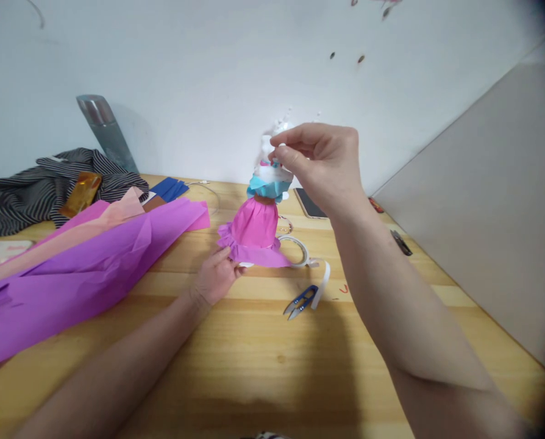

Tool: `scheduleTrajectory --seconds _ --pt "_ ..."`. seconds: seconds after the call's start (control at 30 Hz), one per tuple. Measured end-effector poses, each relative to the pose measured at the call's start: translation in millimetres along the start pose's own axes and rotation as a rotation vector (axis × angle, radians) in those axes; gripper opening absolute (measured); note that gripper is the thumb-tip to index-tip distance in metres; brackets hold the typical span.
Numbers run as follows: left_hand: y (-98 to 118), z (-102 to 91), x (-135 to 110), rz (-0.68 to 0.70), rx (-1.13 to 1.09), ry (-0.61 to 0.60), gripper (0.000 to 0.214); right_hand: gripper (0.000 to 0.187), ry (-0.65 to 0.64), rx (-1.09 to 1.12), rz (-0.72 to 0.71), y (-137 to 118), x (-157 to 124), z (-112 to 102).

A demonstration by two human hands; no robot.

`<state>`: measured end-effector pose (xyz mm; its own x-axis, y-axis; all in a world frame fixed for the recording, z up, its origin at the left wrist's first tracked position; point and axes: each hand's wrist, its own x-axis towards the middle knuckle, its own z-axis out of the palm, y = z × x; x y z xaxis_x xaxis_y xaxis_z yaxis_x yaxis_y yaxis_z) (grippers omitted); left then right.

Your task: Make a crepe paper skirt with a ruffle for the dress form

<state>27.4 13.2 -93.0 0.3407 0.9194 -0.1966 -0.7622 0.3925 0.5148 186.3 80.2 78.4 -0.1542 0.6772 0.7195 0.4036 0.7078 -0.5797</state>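
A small doll figure stands upright on the wooden table (263, 366), dressed in a pink paper skirt (254, 228) with a purple ruffle and a light blue paper collar (267, 186). My left hand (215, 277) grips the purple hem at the figure's base. My right hand (320, 164) is raised beside the figure's white head (267, 146), fingertips pinched together at the top of it. Whatever the fingers pinch is too small to name.
Large purple and pink tissue sheets (80, 262) lie at the left, with blue paper (169, 188) behind. Thread snips (300, 302) and a tape roll (297, 249) lie by the figure. A phone (309, 203), a metal flask (105, 131) and striped cloth (30, 189) sit near the wall.
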Motion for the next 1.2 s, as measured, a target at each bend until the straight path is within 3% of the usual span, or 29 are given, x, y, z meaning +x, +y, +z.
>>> scheduleTrajectory --seconds 0.5,0.8,0.87,1.03,1.2 --pt "-1.8 2.6 4.2 0.058 0.014 -0.024 0.016 0.012 -0.021 0.006 -0.028 -0.5 -3.4 -1.3" --pt "-5.5 3.9 10.0 0.088 0.038 -0.020 0.012 0.031 -0.082 0.030 -0.069 -3.6 -10.6 -2.3" --pt "-5.9 4.2 9.6 0.086 0.035 -0.029 0.014 0.033 -0.062 0.021 -0.071 -2.0 -17.4 -3.6" --pt "-7.6 4.4 9.4 0.075 0.018 -0.045 0.015 0.029 0.125 0.019 0.001 6.6 -47.4 -7.3" --pt "-9.0 4.5 9.3 0.057 0.014 -0.040 0.015 0.027 0.152 0.074 0.115 7.9 -69.6 -7.9"
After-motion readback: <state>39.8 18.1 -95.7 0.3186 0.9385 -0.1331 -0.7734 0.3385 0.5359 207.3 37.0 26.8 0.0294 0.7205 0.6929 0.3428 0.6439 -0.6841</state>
